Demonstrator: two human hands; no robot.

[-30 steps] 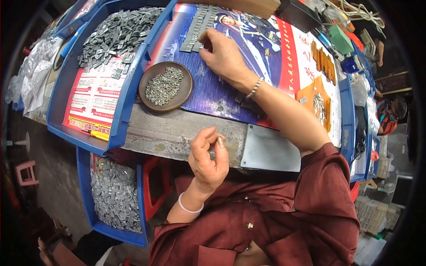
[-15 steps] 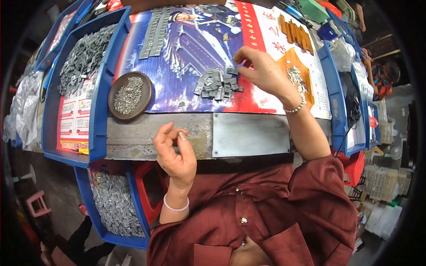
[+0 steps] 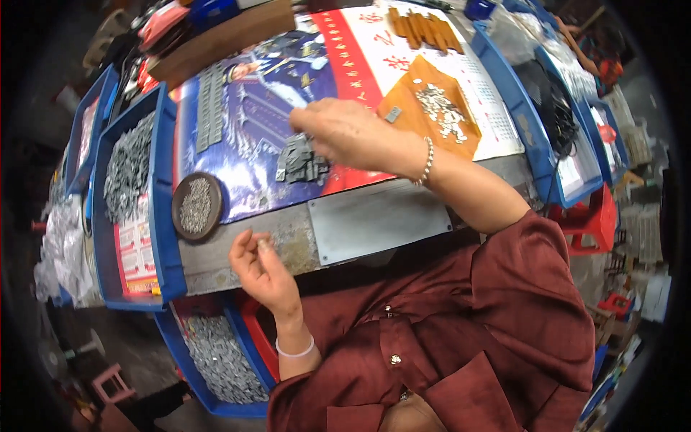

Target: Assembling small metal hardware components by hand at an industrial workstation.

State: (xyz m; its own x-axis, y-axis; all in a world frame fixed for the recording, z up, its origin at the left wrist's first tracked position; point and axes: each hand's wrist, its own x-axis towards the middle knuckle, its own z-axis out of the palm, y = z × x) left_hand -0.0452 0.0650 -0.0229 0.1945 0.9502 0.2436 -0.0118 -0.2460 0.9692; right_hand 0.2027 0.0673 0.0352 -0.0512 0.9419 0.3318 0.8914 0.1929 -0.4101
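My right hand [image 3: 354, 138] is over the right side of a heap of small dark grey rectangular pieces [image 3: 299, 164]. Its fingers stretch leftward, apart from the thumb, and I see nothing held; the hand covers part of the heap. Near the table's front edge, my left hand [image 3: 265, 277] is raised palm up. Its fingers curl in toward the thumb, and whatever they hold is too small to make out. A round brown dish [image 3: 216, 225] of tiny metal parts [image 3: 195, 205] stands beyond it to the left. One loose grey piece [image 3: 392, 114] rests at the orange board's left edge.
Light small parts lie on the orange board [image 3: 399, 90]. Grey strips [image 3: 210, 108] line the poster's [image 3: 248, 189] left side; brown blocks [image 3: 425, 30] sit far right. Blue bins [image 3: 167, 248] flank the table. A pale plate [image 3: 381, 223] lies at the front edge.
The whole view has turned and shifted. My right hand has moved left over the grey heap, with its fingers lower. My left hand stays curled near the table edge.
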